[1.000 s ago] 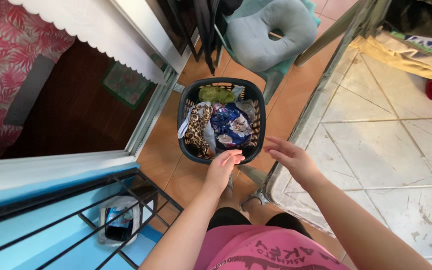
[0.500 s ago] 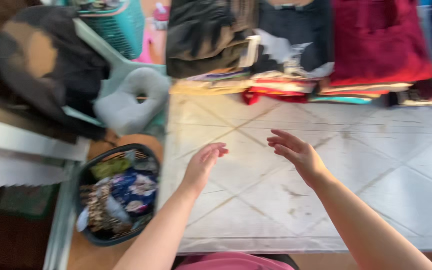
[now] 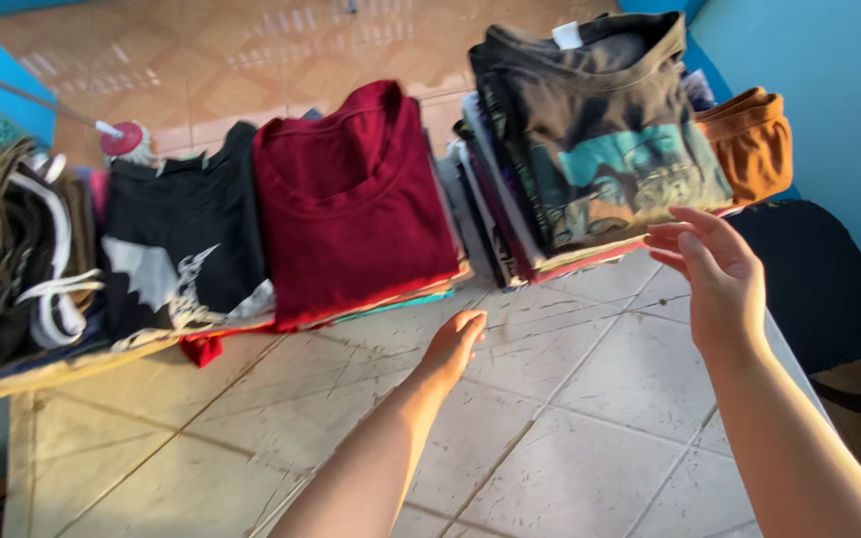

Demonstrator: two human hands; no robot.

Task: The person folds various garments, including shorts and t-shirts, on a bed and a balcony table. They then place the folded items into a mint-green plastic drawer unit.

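Surface: a pale tiled tabletop [image 3: 570, 399] with dark grout lines and scuff marks fills the lower half of the view, bare in front of the person.
Background: an orange-brown tiled floor [image 3: 201, 60] lies beyond the table, with a blue wall [image 3: 829, 70] at the right and a dark chair [image 3: 819, 289] beside the table's right edge.
Folded stacks: piles of folded clothes run along the far side of the table.
Dark red shirt: a maroon shirt [image 3: 351, 199] tops the middle pile, neck opening facing away.
Black shirt: a black shirt with a white graphic [image 3: 176, 239] lies just left of the maroon one, touching it.
Printed shirt: a dark shirt with a teal and tan print [image 3: 600, 139] tops the tallest pile, at the right.
Orange garment: a folded orange piece [image 3: 754, 139] sits just right of the printed shirt.
Far left: brown and black garments with white straps [image 3: 22, 249] are heaped at the table's left end.
Left hand: the left hand [image 3: 453, 344] reaches forward over bare tiles, fingers loosely together and empty, just short of the maroon pile's front edge.
Right hand: the right hand [image 3: 715, 274] is raised with fingers spread and slightly curled, holding nothing, close to the lower right corner of the printed shirt's pile; contact cannot be told.
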